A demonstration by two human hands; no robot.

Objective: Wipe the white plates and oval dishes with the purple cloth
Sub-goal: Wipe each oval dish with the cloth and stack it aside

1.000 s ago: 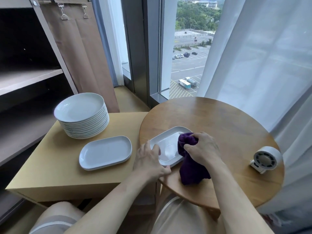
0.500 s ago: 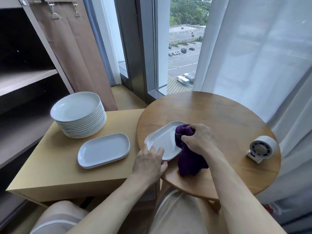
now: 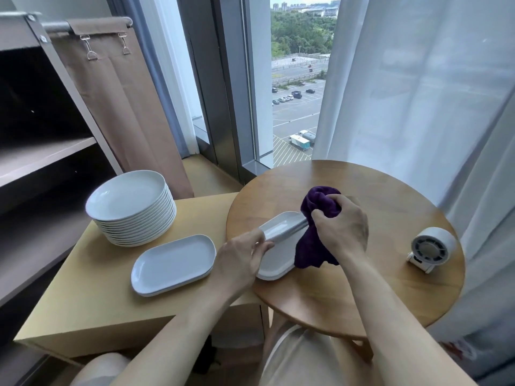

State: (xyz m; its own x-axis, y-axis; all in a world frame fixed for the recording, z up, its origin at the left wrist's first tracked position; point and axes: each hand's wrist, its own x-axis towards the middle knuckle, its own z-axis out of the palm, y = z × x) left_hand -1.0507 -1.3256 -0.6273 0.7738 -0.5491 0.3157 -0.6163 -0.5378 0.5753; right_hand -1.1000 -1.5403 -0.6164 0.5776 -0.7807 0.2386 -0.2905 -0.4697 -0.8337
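Observation:
My left hand (image 3: pixel 239 260) grips the near-left end of a white oval dish (image 3: pixel 284 225) and holds it tilted up over the round wooden table (image 3: pixel 390 280). A second white oval dish (image 3: pixel 276 263) lies flat right under it. At the tilted dish's right end, my right hand (image 3: pixel 342 229) grips the bunched purple cloth (image 3: pixel 309 252), which hangs down over the lower dish. On the low yellow table (image 3: pixel 83 302) to the left, two more oval dishes (image 3: pixel 172 263) lie stacked, with a tall stack of round white plates (image 3: pixel 131 196) behind them.
A small white fan (image 3: pixel 430 247) stands at the round table's right edge. Open shelves (image 3: pixel 41 157) and a brown curtain (image 3: pixel 117 112) are at the left. White curtains (image 3: pixel 418 93) and a window (image 3: pixel 295 93) are behind the tables. My knees are under the front edges.
The dish lay flat under the cloth before; now my left hand has raised and tilted it, uncovering a dish beneath. My right hand has moved the cloth to the dish's right end.

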